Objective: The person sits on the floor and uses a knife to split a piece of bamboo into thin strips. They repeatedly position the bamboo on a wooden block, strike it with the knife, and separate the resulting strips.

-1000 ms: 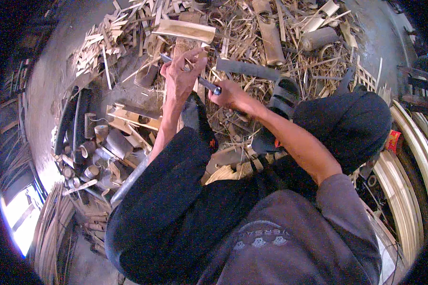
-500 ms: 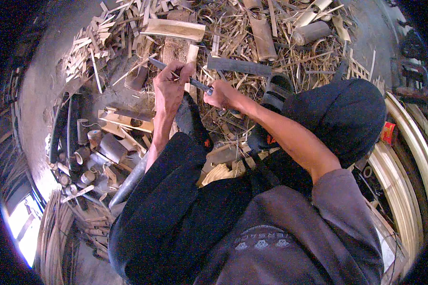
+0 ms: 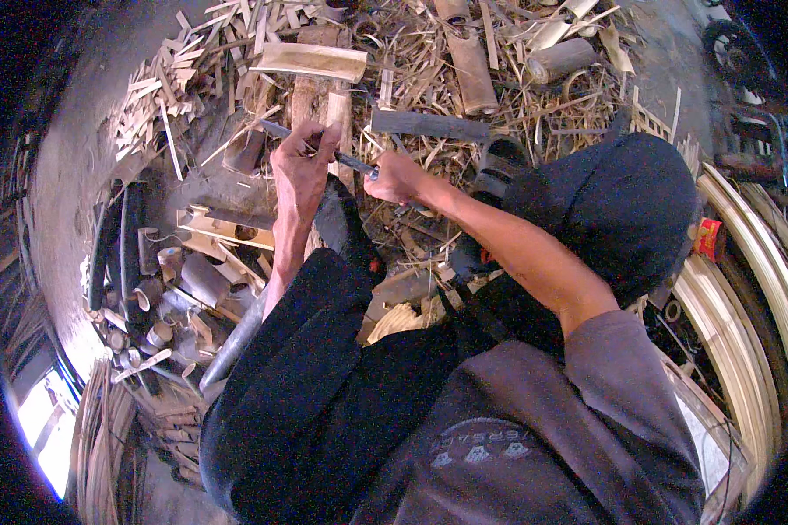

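Observation:
My right hand is wrapped round the handle end of a long, narrow dark knife. The knife slants up and left, passing my left hand. That hand is closed in a pinch beside the blade; whatever sits between its fingertips is too small to make out. Just beyond, a pale flat strip of bamboo rests by a rough wooden block. A split length of bamboo lies across the block. To the right is a flat grey bar.
Shavings and offcuts cover the floor ahead, with a bamboo tube among them. Cut bamboo sections are heaped at left. Long pale strips curve along the right, near a red packet. My sandalled foot stands ahead.
The whole view has shifted slightly, so things sit a little further left. Both hands keep their hold beside the knife, in nearly the same pose.

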{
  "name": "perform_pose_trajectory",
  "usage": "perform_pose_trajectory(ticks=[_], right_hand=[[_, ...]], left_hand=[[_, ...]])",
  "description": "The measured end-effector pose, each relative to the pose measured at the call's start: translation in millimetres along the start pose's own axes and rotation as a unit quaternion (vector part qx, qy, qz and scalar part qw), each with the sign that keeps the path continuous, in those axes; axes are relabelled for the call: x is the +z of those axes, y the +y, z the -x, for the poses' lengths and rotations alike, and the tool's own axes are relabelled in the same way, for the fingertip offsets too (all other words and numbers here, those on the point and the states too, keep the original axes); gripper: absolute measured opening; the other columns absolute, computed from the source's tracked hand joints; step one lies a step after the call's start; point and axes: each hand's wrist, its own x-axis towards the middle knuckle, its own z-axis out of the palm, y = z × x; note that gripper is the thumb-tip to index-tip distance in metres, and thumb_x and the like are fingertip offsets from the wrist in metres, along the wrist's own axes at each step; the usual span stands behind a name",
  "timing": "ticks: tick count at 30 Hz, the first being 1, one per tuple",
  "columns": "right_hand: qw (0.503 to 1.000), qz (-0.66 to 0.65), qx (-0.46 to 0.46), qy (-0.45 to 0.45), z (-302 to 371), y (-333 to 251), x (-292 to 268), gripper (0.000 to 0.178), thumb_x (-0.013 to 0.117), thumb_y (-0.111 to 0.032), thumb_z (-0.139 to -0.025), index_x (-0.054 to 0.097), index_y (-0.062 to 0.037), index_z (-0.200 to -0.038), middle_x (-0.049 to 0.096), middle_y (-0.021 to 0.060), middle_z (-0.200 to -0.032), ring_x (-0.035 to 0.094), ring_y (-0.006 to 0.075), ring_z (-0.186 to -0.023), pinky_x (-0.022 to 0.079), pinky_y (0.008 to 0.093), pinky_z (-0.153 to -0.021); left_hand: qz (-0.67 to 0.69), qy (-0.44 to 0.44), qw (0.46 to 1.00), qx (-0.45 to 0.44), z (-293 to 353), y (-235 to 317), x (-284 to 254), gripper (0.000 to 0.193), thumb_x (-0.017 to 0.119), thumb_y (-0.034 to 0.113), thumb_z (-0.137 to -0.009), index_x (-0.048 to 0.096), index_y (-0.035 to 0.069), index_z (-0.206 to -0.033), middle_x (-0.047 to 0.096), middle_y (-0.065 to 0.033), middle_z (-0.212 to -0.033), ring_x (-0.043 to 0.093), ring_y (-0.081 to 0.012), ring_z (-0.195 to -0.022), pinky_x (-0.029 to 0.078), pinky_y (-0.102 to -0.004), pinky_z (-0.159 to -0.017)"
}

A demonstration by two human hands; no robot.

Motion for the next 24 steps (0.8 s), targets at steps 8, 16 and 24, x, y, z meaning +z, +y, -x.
perform_pose_trajectory(ticks=[8,16,24], right_hand=[[0.998,0.049,-0.021,0.022,-5,1,8,0.032,0.063,-0.031,-0.072,0.059,-0.0004,-0.063,0.052,0.0122,-0.048,0.052,0.0213,-0.043,0.043,0.0397,-0.047],[0.996,0.075,-0.030,0.034,-4,3,7,0.040,0.063,-0.033,-0.072,0.057,0.0062,-0.065,0.053,0.0219,-0.053,0.056,0.0306,-0.049,0.045,0.0445,-0.054],[0.999,0.021,0.016,-0.023,-5,6,7,0.040,0.061,-0.033,-0.073,0.060,0.0061,-0.068,0.057,0.0234,-0.057,0.062,0.0351,-0.055,0.047,0.0452,-0.056]], left_hand=[[-0.040,0.008,0.999,0.022,2,0,-3,0.022,0.068,0.021,-0.085,0.062,0.001,-0.078,0.056,-0.0022,-0.059,0.048,-0.0075,-0.055,0.040,-0.0249,-0.054],[-0.026,-0.002,1.000,0.004,2,5,1,0.022,0.068,0.021,-0.085,0.063,0.000,-0.078,0.056,-0.0036,-0.058,0.048,-0.0082,-0.055,0.040,-0.0248,-0.054],[-0.047,-0.011,0.999,-0.014,1,6,2,0.022,0.068,0.022,-0.085,0.065,0.001,-0.079,0.057,-0.0043,-0.058,0.050,-0.0090,-0.054,0.041,-0.0256,-0.053]])
